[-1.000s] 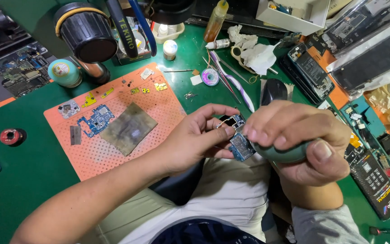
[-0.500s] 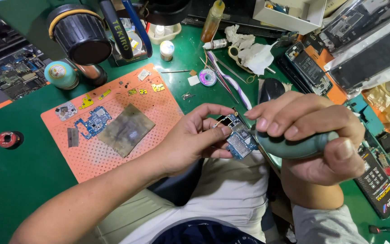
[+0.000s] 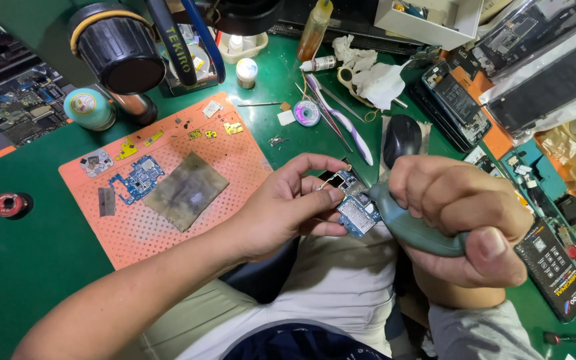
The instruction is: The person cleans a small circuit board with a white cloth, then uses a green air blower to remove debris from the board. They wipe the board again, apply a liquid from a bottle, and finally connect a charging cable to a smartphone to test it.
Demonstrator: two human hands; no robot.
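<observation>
The left hand (image 3: 281, 213) pinches a small blue circuit board (image 3: 355, 212) by its edges, thumb and fingertips closed on it, holding it above the lap, clear of the green counter (image 3: 35, 267). The right hand (image 3: 465, 213) is wrapped tight around a grey-green rubber blower bulb (image 3: 411, 230), its tapered nozzle touching or all but touching the board's face just right of the left-hand grip.

What could go wrong: the board is thin and held only at its rim, so a hard squeeze of the bulb or a nudge from the nozzle may tip it out of the pinch and drop it onto the lap or the floor. The nozzle could also scrape the tiny parts on the board (they look delicate, with a bright metal shield in the middle). Loose bits blown off may be lost on the cluttered counter.

The board is rigid, glossy blue with silvery patches. The bulb looks soft, matte and smooth, a fat teardrop narrowing to a point. Left of the grip and further out lies an orange perforated mat (image 3: 235, 160), flexible-looking and dotted with holes, carrying another blue board (image 3: 138, 180) and a dull grey square plate (image 3: 185, 190). Beyond the grip sits a black oval mouse (image 3: 401, 139), smooth and rounded.
</observation>
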